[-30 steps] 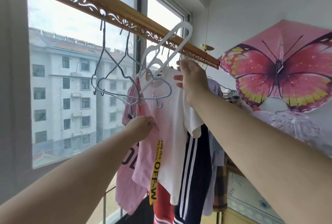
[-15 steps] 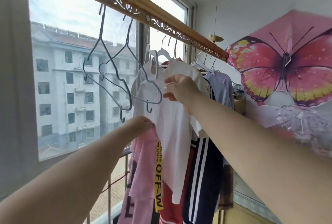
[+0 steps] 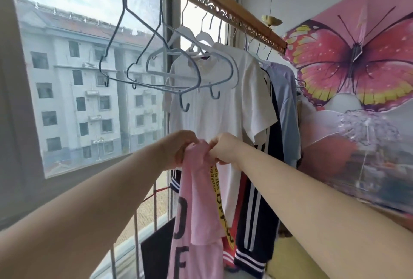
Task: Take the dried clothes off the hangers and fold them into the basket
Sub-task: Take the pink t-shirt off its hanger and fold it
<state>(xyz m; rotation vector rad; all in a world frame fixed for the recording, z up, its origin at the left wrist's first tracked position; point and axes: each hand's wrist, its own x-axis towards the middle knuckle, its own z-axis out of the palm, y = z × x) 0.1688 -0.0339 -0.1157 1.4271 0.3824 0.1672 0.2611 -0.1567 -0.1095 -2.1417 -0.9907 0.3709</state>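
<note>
A pink shirt [image 3: 196, 207] with dark letters hangs free of any hanger, held up at its top by both hands. My left hand [image 3: 178, 148] grips its left upper edge, and my right hand [image 3: 224, 149] pinches the cloth just beside it. Above, several bare blue and white hangers [image 3: 161, 70] dangle from the wooden rail [image 3: 225, 8]. Behind the pink shirt a white T-shirt [image 3: 223, 108] with a yellow strap stays on its hanger. Dark striped trousers [image 3: 259, 211] and a pale blue shirt [image 3: 288, 104] hang further right. No basket is in view.
A large window [image 3: 89, 77] fills the left, with a metal railing [image 3: 134, 229] below the sill. An opened pink butterfly umbrella [image 3: 353, 64] stands against the right wall, with a clear plastic one [image 3: 366, 149] beneath it.
My right hand came down from the white hanger at the rail and joined my left hand on the pink shirt. The shirt now hangs lower, off its hanger.
</note>
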